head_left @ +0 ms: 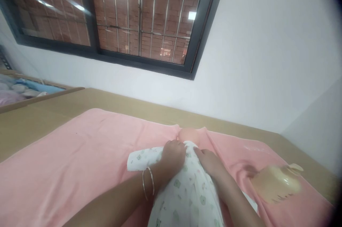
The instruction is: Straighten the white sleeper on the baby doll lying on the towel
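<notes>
A white baby garment with a small green print lies lengthwise in front of me, one sleeve stretched out to the left. My left hand is closed on the cloth near the neckline, a thin bracelet on its wrist. On the other side of the neckline, my right hand grips the cloth, its fingertips partly hidden. Just beyond the neckline shows a smooth, rounded, skin-toned thing; most of it is covered, so I cannot tell what it is. Pink cloth spreads beneath everything.
To the right rests a shiny, rounded beige thing with a small tab and dark marks. The tan surface meets a white wall under a barred window. At far left, an open bin holds several bundled cloths.
</notes>
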`<act>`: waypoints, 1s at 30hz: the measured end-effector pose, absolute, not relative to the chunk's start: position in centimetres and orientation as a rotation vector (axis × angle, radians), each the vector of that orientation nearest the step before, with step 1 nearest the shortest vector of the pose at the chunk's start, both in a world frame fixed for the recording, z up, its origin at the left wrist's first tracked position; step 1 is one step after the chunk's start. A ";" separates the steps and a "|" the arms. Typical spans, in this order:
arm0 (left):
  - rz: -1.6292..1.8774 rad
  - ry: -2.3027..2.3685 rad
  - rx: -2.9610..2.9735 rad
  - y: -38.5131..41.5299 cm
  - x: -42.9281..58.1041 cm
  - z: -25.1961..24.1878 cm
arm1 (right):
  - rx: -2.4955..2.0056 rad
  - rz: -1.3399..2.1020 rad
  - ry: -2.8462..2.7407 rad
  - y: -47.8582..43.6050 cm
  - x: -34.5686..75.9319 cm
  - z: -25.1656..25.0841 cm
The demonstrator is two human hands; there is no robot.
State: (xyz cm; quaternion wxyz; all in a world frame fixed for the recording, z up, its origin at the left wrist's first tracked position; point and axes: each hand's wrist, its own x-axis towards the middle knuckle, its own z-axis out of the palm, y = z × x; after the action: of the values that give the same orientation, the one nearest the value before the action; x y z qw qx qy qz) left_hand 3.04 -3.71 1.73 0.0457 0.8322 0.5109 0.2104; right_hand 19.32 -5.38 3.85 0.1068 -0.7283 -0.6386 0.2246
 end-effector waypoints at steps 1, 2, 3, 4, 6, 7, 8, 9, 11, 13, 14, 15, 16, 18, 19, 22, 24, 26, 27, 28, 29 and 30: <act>0.662 1.556 2.544 -3.7 3.1 1.7 | -2.148 0.650 -1.884 -5.5 19.3 3.8; 0.690 1.577 2.516 -3.7 3.0 1.7 | -2.162 0.605 -1.897 -5.8 19.1 3.9; 0.713 1.614 2.464 -3.7 2.9 1.7 | -2.179 0.537 -1.918 -6.2 18.8 4.1; 0.722 1.657 2.401 -3.6 2.8 1.6 | -2.195 0.461 -1.941 -6.6 18.3 4.3; 0.693 1.706 2.311 -3.5 2.7 1.5 | -2.225 0.329 -1.970 -7.4 17.6 4.7; 0.672 1.715 2.297 -3.5 2.7 1.3 | -2.240 0.299 -1.973 -7.5 17.4 4.8; 0.654 1.715 2.311 -3.5 2.7 1.2 | -2.245 0.303 -1.970 -7.4 17.4 4.8; 0.650 1.707 2.355 -3.5 2.8 1.1 | -2.237 0.345 -1.962 -7.2 17.7 4.7; 0.659 1.663 2.491 -3.7 3.1 0.9 | -2.195 0.514 -1.951 -6.4 18.6 4.4; 0.673 1.599 2.603 -3.9 3.3 0.9 | -2.160 0.693 -1.916 -5.8 19.5 4.2; 0.686 1.586 2.618 -4.1 3.3 1.1 | -2.152 0.731 -1.907 -5.7 19.8 4.2; 0.696 1.605 2.592 -4.2 3.3 1.2 | -2.153 0.721 -1.909 -5.7 19.9 4.2; 0.694 1.647 2.537 -4.2 3.2 1.4 | -2.161 0.670 -1.923 -6.0 19.7 4.3; 0.668 1.748 2.403 -4.2 3.0 1.7 | -2.169 0.504 -1.988 -6.6 19.0 4.6; 0.646 1.776 2.361 -4.2 2.9 1.8 | -2.174 0.428 -2.016 -6.8 18.6 4.7; 0.567 1.721 2.436 -4.0 3.0 1.6 | -2.156 0.443 -2.016 -6.7 18.3 4.8; 0.543 1.643 2.561 -4.1 3.3 1.5 | -2.132 0.624 -1.936 -6.2 18.8 4.6; 0.557 1.624 2.622 -4.3 3.5 1.5 | -2.133 0.769 -1.845 -5.8 19.3 4.5; 0.573 1.654 2.611 -4.4 3.5 1.7 | -2.149 0.783 -1.824 -5.7 19.4 4.5; 0.585 1.705 2.570 -4.5 3.5 1.8 | -2.161 0.752 -1.833 -5.8 19.4 4.6; 0.586 1.763 2.508 -4.6 3.4 2.0 | -2.171 0.694 -1.864 -6.0 19.3 4.7; 0.579 1.811 2.435 -4.6 3.3 2.2 | -2.181 0.623 -1.904 -6.2 19.0 4.9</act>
State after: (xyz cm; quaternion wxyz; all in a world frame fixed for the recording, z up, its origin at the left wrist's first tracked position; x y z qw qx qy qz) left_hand 3.32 -4.62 2.21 0.0260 0.7878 0.5861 0.1874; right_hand 19.03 -6.20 4.90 0.0899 -0.7336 -0.6401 0.2097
